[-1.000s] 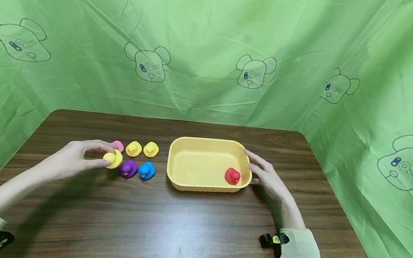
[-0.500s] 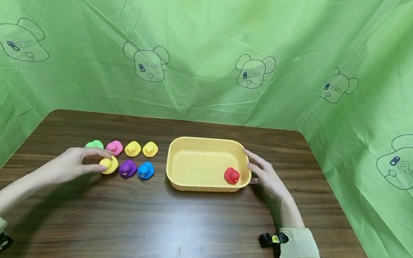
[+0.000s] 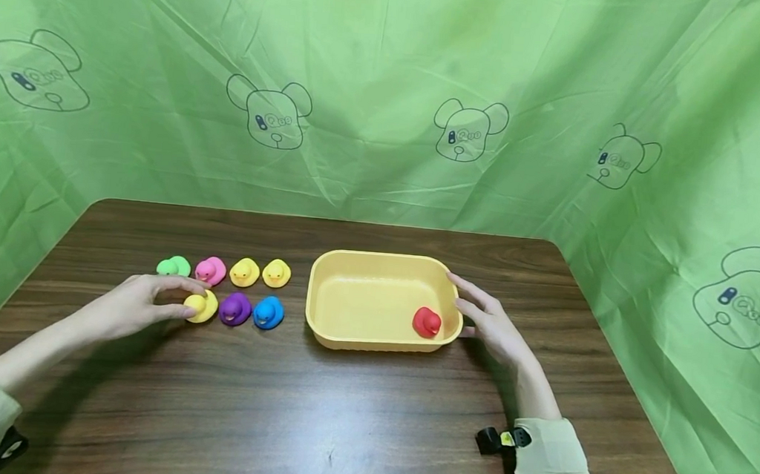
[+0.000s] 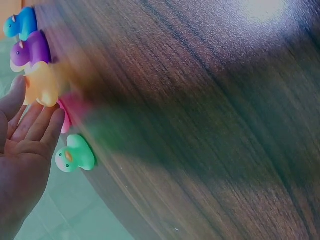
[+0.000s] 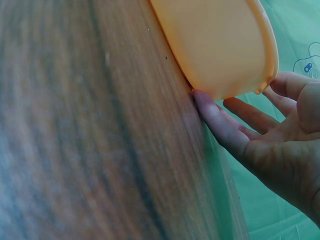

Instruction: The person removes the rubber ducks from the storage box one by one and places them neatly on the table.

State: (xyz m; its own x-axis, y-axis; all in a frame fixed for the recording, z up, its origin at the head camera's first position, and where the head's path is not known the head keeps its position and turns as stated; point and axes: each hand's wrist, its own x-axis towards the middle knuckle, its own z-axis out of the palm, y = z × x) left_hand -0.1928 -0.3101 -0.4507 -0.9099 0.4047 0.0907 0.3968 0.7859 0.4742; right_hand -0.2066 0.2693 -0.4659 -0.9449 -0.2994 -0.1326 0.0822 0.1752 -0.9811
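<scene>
With thumb and fingertips, my left hand point(image 3: 128, 308) pinches a yellow rubber duck point(image 3: 203, 306) at the left end of the front row. In the left wrist view the thumb is at one side of that duck point(image 4: 42, 86) and the fingers at the other. Beside it sit a purple duck point(image 3: 235, 309) and a blue duck point(image 3: 268, 313). My right hand point(image 3: 498, 331) touches the right end of a yellow plastic basin point(image 3: 361, 306), fingers spread along its rim and wall, thumb point(image 5: 212, 116) low by the table. Inside the basin lies a red duck point(image 3: 427, 322).
Behind the front row stand a green duck point(image 3: 174, 266), a pink duck point(image 3: 210, 270) and two yellow ducks, the nearer to the basin point(image 3: 276, 273) at the row's right end. All rest on a dark wooden table point(image 3: 259, 413). A green curtain point(image 3: 372, 169) encloses the back and sides.
My left hand has moved down and slightly left, lowering the yellow duck beside the purple one. The green duck has come into view behind it. My right hand stays at the basin.
</scene>
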